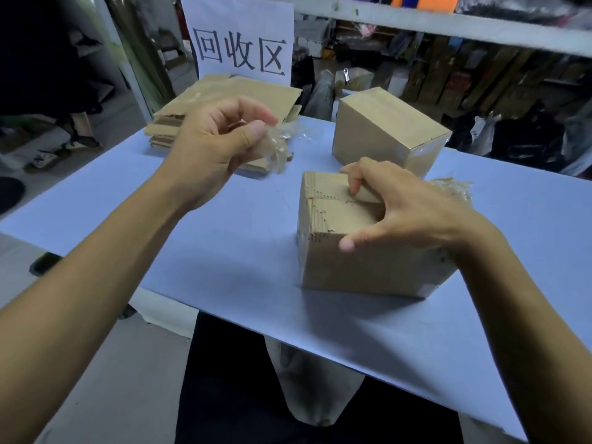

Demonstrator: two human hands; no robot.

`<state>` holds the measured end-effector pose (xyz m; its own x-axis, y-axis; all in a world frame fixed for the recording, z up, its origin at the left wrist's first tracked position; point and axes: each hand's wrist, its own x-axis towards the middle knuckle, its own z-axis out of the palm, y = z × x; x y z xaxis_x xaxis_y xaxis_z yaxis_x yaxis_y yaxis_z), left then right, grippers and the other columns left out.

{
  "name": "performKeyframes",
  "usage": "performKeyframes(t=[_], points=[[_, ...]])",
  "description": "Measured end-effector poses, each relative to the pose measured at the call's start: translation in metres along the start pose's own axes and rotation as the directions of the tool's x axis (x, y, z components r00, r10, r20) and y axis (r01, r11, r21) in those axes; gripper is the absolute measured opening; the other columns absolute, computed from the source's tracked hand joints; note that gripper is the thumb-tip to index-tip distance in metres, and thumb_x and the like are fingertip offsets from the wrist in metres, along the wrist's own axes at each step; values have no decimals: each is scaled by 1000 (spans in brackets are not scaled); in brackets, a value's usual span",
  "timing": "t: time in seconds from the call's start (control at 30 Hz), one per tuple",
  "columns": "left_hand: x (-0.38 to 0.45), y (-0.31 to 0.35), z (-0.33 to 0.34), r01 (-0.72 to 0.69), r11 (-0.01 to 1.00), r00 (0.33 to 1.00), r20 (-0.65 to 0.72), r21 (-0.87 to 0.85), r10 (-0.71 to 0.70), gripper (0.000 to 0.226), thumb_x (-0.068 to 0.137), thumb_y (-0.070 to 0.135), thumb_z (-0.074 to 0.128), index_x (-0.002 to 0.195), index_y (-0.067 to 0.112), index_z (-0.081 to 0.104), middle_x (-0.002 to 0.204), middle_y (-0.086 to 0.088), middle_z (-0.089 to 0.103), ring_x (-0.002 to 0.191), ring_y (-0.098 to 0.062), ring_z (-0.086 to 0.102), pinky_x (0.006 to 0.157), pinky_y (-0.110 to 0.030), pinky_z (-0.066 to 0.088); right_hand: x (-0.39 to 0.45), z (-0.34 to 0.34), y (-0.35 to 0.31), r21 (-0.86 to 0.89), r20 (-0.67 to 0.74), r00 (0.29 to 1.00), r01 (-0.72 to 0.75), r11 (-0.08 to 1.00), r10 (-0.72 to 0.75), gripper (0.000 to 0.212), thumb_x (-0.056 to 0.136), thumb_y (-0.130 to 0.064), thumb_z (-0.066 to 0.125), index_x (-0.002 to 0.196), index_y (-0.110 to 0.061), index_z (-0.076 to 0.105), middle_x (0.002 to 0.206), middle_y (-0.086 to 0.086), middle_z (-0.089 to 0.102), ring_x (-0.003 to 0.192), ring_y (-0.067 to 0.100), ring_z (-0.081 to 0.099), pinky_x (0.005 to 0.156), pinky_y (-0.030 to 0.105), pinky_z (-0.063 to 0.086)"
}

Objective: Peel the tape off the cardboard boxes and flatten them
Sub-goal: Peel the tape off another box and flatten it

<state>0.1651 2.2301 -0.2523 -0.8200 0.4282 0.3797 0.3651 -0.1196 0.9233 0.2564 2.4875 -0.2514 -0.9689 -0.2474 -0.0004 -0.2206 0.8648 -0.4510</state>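
A cardboard box (339,261) stands on the blue table (224,257) in front of me, its top scuffed where tape has torn the paper. My right hand (403,209) grips its top, thumb on the near edge and a finger hooked under a flap. My left hand (217,145) is raised above the table, pinching a crumpled strip of clear tape (282,142) between thumb and fingers. A second box (384,133), closed, stands behind the first one. More crumpled tape (455,190) lies just past my right hand.
A stack of flattened cardboard (230,97) lies at the table's far left, below a white paper sign (240,40). A dark phone-like object (45,262) sits off the left table edge. Shelves and clutter fill the background.
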Motion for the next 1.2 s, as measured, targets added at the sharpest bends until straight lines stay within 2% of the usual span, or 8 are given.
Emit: performKeyframes(t=[0.17, 0.3, 0.43, 0.6, 0.87, 1.0, 1.13, 1.2], points=[[8, 21, 51, -45, 998, 982, 181, -37, 51, 15, 95, 1, 56, 94, 12, 66, 75, 8, 60, 73, -9, 58, 77, -29, 56, 0, -11, -7, 373, -380, 924, 197, 907, -45, 81, 74, -54, 78, 143, -37, 40, 143, -14, 46, 122, 10, 57, 102, 31, 47], [17, 28, 86, -16, 994, 969, 242, -110, 42, 17, 91, 6, 63, 107, 11, 64, 99, -6, 68, 100, -26, 64, 103, -58, 48, -6, -23, -4, 249, -627, 770, 340, 907, -117, 20, 92, -17, 70, 112, -15, 67, 106, 0, 69, 94, 15, 66, 79, 32, 54], [18, 26, 86, -76, 943, 970, 242, 324, -5, 53, 88, 23, 75, 134, 38, 52, 140, 18, 51, 127, -4, 52, 108, -37, 44, -35, -44, 55, 261, -726, 668, 44, 964, 166, 14, 94, -20, 68, 105, -15, 63, 78, 0, 72, 68, 11, 69, 69, 34, 58], [8, 1, 90, -288, 444, 826, 454, 849, -333, 106, 47, 88, 58, 144, 59, 25, 138, 14, 44, 122, -15, 43, 102, -37, 40, -45, -19, 128, 190, -660, 625, -398, 898, 417, 24, 90, -24, 70, 108, -15, 57, 91, -1, 70, 85, 23, 66, 73, 35, 49], [2, 5, 45, -106, 545, 903, 310, 832, -298, 97, 41, 77, 70, 134, 55, 50, 121, 21, 56, 113, -8, 50, 91, -33, 42, -20, 26, 146, 56, -455, 827, -344, 937, 330, 30, 97, -32, 54, 116, -9, 51, 115, 9, 55, 109, 31, 52, 90, 42, 42], [-3, 7, 40, 6, 607, 943, 197, 795, -267, 91, 40, 70, 79, 127, 59, 54, 118, 36, 54, 111, 1, 49, 91, -28, 40, -31, 11, 143, 168, -503, 730, -444, 880, 464, 70, 94, -45, 58, 143, -4, 29, 142, 14, 46, 125, 36, 48, 101, 43, 38], [2, 19, 31, 170, 693, 912, 153, 701, -380, 68, 54, 59, 86, 117, 61, 61, 109, 33, 67, 104, 4, 62, 86, -26, 47, -40, 2, 101, 171, -822, 505, -220, 960, 262, 46, 90, -29, 62, 128, -7, 50, 129, 1, 56, 121, 18, 52, 98, 31, 42], [6, 25, 27, 249, 732, 858, 207, 634, -471, 60, 56, 65, 84, 113, 57, 66, 107, 27, 71, 98, 4, 66, 84, -25, 48, -43, 9, 74, 380, -679, 674, -15, 925, 290, 34, 86, -32, 63, 115, -14, 57, 123, -7, 63, 113, 9, 59, 92, 27, 47]])
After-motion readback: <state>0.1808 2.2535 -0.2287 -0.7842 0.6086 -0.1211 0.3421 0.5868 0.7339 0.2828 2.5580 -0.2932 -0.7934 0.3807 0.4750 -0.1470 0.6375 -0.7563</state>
